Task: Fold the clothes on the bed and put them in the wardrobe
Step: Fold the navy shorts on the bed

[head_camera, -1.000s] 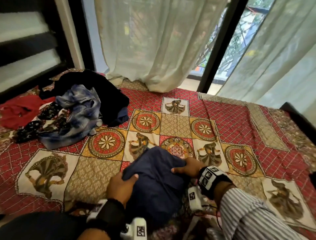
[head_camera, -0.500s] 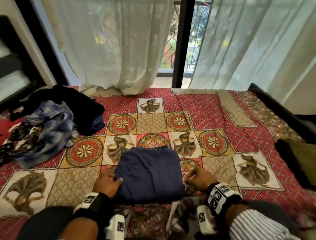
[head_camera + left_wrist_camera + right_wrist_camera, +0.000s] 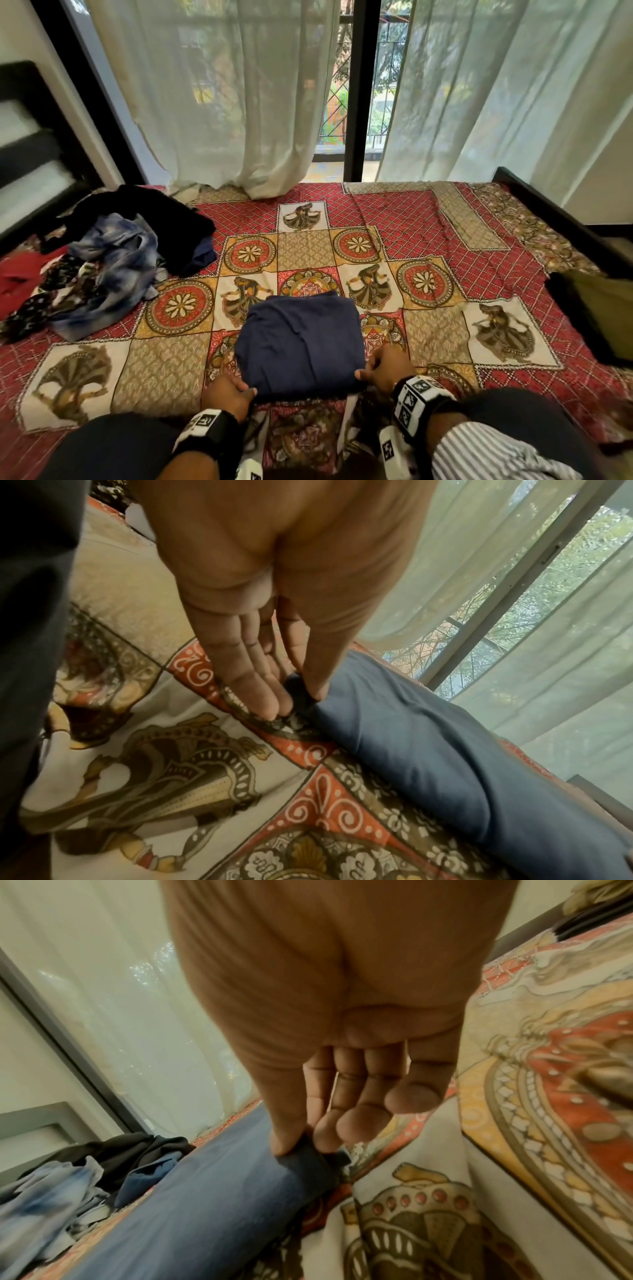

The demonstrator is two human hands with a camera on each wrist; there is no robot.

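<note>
A folded navy garment (image 3: 301,346) lies on the patterned bedspread (image 3: 445,240) just in front of me. My left hand (image 3: 227,394) pinches its near left corner between thumb and fingers (image 3: 270,693), with the navy cloth (image 3: 411,737) running away from them. My right hand (image 3: 383,371) pinches the near right corner; the thumb lies on top of the navy cloth (image 3: 222,1204) and the fingers (image 3: 329,1134) sit beside it. A heap of unfolded clothes (image 3: 102,267) lies at the left: black, blue tie-dye, red and a dark print. No wardrobe is in view.
Sheer curtains (image 3: 222,102) hang over a window with a dark frame (image 3: 356,85) behind the bed. A dark headboard (image 3: 27,144) stands at the left, and a dark bed frame edge (image 3: 548,212) at the right. An olive and black item (image 3: 603,308) lies at the right edge.
Both hands slid from the top of the navy garment down to its near corners and took hold of them. The head view swung right and up, toward the window.
</note>
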